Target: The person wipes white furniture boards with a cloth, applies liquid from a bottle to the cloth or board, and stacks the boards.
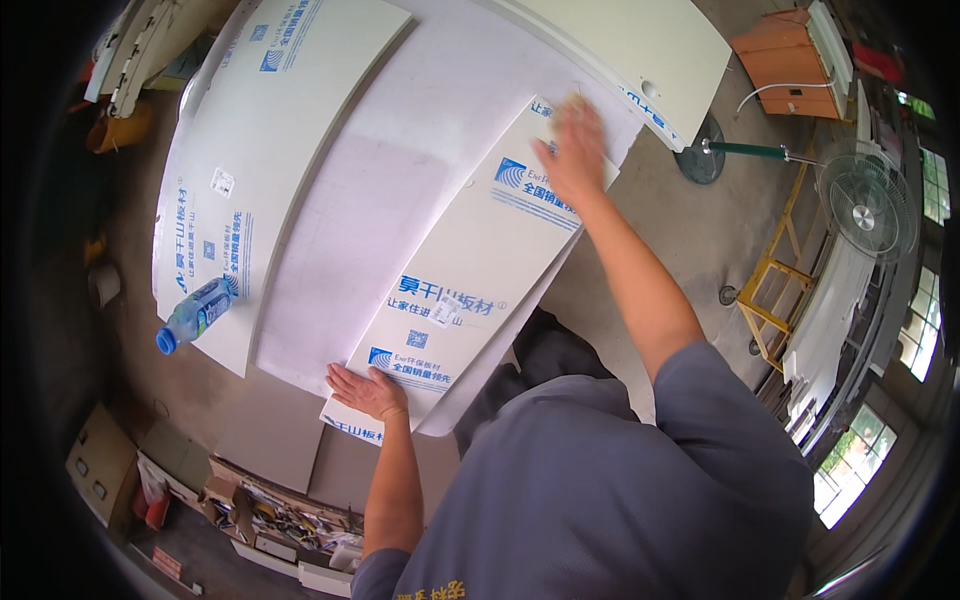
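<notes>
The left hand (368,391) lies flat and open, palm down, on the near end of a narrow white board (470,270) with blue print. The right hand (572,150) reaches to the far end of the same board, fingers spread and blurred, pressing a small yellowish pad (574,101) under its fingertips; it grips nothing else. The board lies slantwise on a larger pale panel (390,190) on the bench. Left of the left hand, a plastic water bottle (196,313) with a blue cap lies on another printed white board (250,130). Well right of the right hand stands a fan (865,210).
</notes>
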Motion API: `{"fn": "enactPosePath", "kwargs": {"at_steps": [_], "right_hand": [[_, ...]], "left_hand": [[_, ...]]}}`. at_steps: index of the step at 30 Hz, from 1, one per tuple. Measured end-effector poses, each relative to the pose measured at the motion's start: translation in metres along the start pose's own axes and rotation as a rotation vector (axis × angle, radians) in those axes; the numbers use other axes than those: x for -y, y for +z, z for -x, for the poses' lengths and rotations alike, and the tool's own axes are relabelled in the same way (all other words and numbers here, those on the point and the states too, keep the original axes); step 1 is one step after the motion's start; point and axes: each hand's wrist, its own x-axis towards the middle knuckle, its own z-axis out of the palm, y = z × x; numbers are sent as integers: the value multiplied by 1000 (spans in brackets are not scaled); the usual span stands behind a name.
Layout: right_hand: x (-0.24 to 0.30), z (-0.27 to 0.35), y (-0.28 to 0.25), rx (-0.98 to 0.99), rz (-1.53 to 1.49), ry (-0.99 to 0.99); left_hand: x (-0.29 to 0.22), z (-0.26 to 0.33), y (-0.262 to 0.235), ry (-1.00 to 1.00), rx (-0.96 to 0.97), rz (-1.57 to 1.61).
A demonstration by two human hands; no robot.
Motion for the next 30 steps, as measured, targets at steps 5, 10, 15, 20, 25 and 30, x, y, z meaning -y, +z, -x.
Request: {"fn": "enactPosePath", "kwargs": {"at_steps": [5,10,15,20,25,30], "right_hand": [[-64,86,13,-82,57,168],[40,212,-4,475,-23,-132],[-86,88,2,-57,92,-3],[37,219,23,165,11,-173],[62,167,6,362,80,-635],[29,24,58,54,213,-112]], "left_hand": [[-2,-3,0,35,-9,7],[7,5,-3,47,-14,-21],[6,-2,1,70,-14,-5],[20,2,14,18,10,25],[34,6,-23,87,52,378],[141,101,-24,-425,-64,594]]}}
